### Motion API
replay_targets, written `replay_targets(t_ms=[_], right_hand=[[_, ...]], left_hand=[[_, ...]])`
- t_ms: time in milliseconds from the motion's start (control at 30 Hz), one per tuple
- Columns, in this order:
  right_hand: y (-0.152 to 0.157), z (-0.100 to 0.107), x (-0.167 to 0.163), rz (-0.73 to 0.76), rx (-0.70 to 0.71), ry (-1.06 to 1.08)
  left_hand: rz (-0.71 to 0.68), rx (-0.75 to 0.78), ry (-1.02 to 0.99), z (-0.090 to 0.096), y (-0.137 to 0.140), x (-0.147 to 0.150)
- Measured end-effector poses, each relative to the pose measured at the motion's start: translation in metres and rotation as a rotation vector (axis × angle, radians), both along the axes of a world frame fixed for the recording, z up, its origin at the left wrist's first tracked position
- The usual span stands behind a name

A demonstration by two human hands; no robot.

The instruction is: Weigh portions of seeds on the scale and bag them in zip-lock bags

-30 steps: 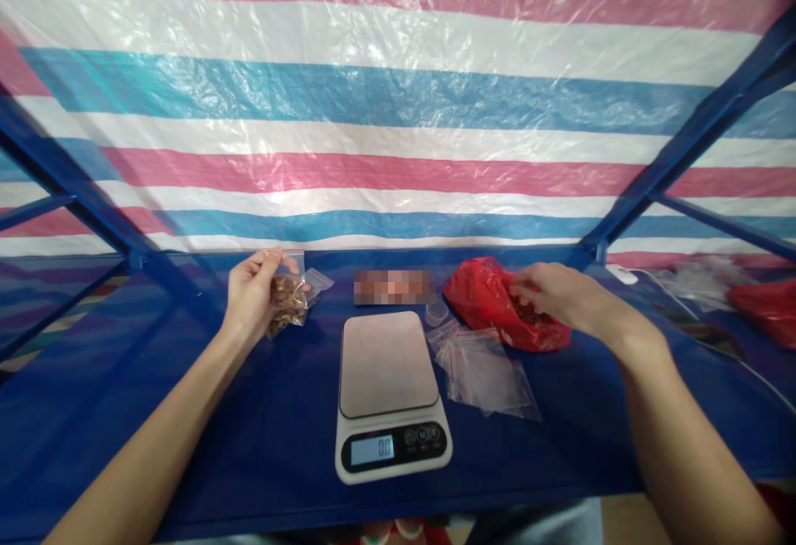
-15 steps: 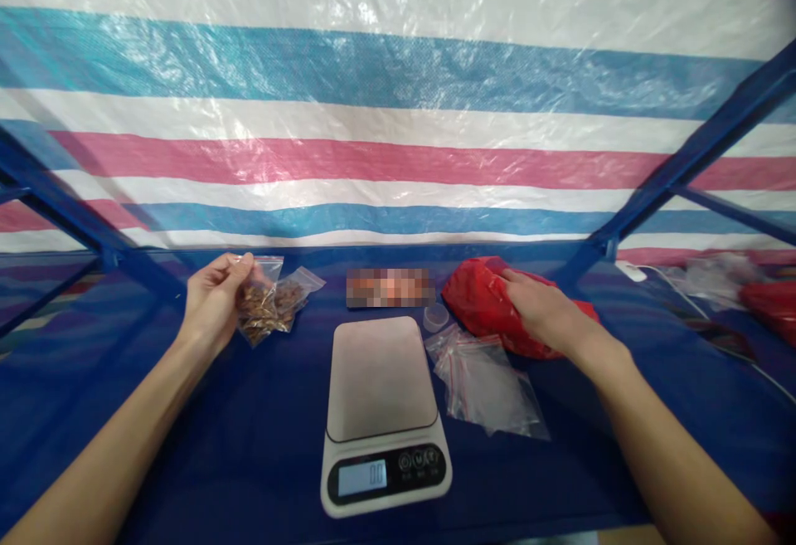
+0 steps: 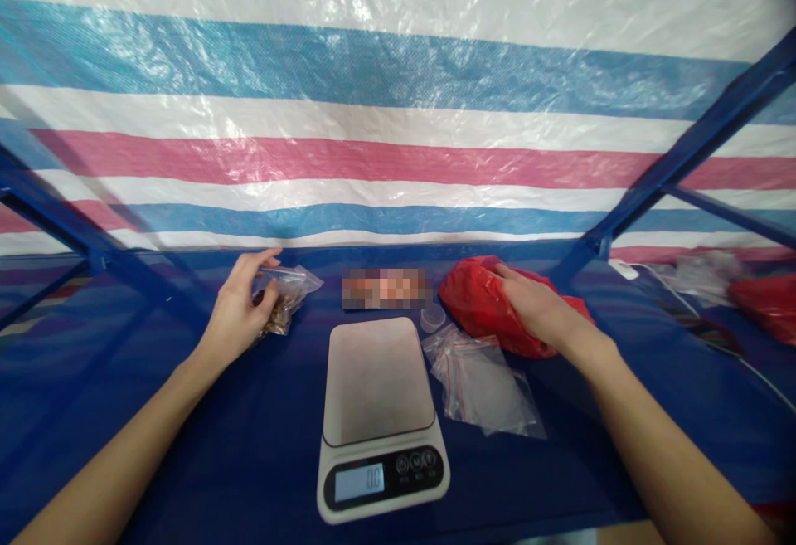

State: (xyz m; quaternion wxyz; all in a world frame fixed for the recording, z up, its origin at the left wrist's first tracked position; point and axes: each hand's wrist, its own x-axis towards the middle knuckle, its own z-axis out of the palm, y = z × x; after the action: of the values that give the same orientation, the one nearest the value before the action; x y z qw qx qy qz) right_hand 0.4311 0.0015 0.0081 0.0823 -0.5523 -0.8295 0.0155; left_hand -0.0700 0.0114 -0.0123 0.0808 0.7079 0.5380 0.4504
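- At far left, a blue frame bar (image 3: 93, 256) is seen slanting down to the blue shelf (image 3: 249, 429), with a striped tarp (image 3: 398, 155) hung behind as a backdrop.
- The left hand (image 3: 240, 313) is shown lowered to the shelf, where half a second ago it was held up; its thumb and fingers are curled in a pinch around a small clear bag (image 3: 283, 298) of brown pieces.
- That bag, earlier lifted upright in the air, is now laid low at the back left of the shelf, just beside the hand and touching or nearly touching the surface; whether the grip is being loosened cannot be told.
- A blurred patch (image 3: 385, 288) is left at the back centre, its contents unreadable.
- A white kitchen scale (image 3: 379, 412) is set in the middle, its plate bare and its display lit; the reading is too small to be sure of.
- A small clear cup (image 3: 433, 318) is placed just behind the scale's right corner.
- A loose pile of empty zip bags (image 3: 485, 375) is spread to the right of the scale.
- The right hand (image 3: 535, 308) is pressed flat, fingers together, on top of a red bag (image 3: 478, 304), much as it was half a second ago; a second ago its fingers were dug into the bag's mouth. Nothing can be seen gripped in it.
- At far right, a white cable (image 3: 715, 338) and another red bag (image 3: 768, 304) are glimpsed beyond the frame.
- From the lowered filled bag, one portion is judged to be done with and set aside.
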Motion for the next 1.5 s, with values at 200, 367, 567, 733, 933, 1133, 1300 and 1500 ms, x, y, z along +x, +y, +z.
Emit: replay_targets(t_ms=[200,367,567,733,933,1133,1300,1500], right_hand=[[-0.003,0.015,-0.013,0.002,-0.001,-0.005],[-0.002,0.015,-0.017,0.012,0.081,0.005],[0.003,0.004,-0.011,-0.001,0.067,-0.009],[0.003,0.004,-0.014,-0.012,0.048,0.004],[0.002,0.009,-0.018,-0.024,0.043,0.065],[0.007,0.004,-0.012,-0.008,0.014,0.068],[0.012,0.004,-0.008,0.093,0.013,0.145],[0.013,0.002,-0.006,0.125,-0.028,0.161]], left_hand=[[-0.014,0.047,0.107,-0.003,0.002,-0.004],[0.001,0.049,0.18,-0.003,0.002,-0.008],[0.008,0.064,0.193,-0.006,0.005,-0.013],[0.003,0.069,0.199,-0.005,0.005,-0.012],[-0.033,0.086,0.199,-0.005,0.005,-0.011],[-0.052,0.079,0.203,-0.007,0.006,-0.011],[-0.072,0.086,0.221,-0.007,0.005,-0.011],[-0.096,0.095,0.229,-0.009,0.005,-0.012]])
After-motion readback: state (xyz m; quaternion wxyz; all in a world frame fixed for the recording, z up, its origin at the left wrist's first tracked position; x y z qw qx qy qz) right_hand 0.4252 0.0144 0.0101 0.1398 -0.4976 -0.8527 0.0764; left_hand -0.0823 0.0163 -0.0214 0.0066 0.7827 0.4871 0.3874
